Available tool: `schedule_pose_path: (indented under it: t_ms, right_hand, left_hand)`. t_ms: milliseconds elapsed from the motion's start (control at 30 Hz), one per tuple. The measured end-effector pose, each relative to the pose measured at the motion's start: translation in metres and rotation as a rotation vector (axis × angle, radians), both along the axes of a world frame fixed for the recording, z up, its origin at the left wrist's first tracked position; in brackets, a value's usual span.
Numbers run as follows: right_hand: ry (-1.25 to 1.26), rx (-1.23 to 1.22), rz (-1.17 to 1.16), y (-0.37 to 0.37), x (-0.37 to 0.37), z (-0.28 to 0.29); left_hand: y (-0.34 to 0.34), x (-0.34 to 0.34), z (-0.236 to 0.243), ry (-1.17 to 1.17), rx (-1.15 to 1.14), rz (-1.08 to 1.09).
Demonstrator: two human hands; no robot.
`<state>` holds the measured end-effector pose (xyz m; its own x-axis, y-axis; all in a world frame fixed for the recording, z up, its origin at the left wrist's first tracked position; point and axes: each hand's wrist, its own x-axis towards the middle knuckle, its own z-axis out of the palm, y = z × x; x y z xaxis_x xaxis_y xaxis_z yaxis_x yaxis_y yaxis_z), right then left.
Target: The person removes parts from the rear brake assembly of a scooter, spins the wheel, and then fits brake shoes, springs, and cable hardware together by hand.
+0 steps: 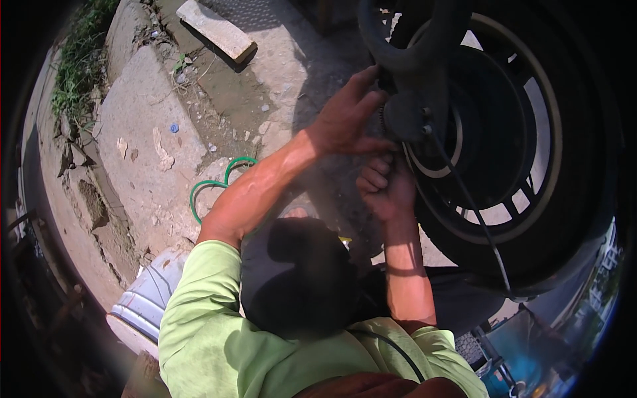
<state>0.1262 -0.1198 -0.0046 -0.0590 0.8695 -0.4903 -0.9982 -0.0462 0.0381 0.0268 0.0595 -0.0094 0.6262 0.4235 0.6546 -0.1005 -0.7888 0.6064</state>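
Observation:
My left hand (348, 119) reaches to the left edge of a dark rounded metal part (406, 118) beside a wheel. Its fingers and thumb are stretched apart, and some fingertips disappear behind the part. Just below, my right hand (390, 187) is closed, its fingers curled in near the thumb of the left. Whatever it pinches is hidden in shadow. The wheel has a black tyre (584, 132) and a spoked rim (549, 126). From a bolt on the rounded part a thin metal rod (474, 205) slants down across the wheel. Above it bends a thick dark tube (424, 56).
A green hose (199, 192) loops on the ground by my left forearm. Near my left elbow lies a white bucket (152, 292). A pale block (215, 30) rests at the upper left, beyond a concrete slab (142, 119). My dark-clothed knee (298, 278) rises between my arms.

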Motion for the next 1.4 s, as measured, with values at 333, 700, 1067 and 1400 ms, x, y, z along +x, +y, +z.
schedule_pose_path:
  t_ms: [333, 700, 1067, 1400]
  right_hand:
    - [-0.031, 0.117, 0.031, -0.002, 0.003, -0.014]
    - [0.026, 0.307, 0.105, -0.004, 0.002, -0.012]
    - [-0.115, -0.041, 0.053, -0.001, -0.004, 0.012]
    - [-0.098, -0.048, 0.031, 0.003, -0.005, 0.015]
  left_hand:
    - [0.0, 0.001, 0.002, -0.026, 0.002, -0.003]
    - [-0.001, 0.0, 0.002, -0.017, -0.001, -0.003]
    - [-0.001, -0.002, 0.001, 0.021, 0.001, 0.004]
    - [-0.001, -0.004, 0.004, 0.029, 0.001, 0.009]
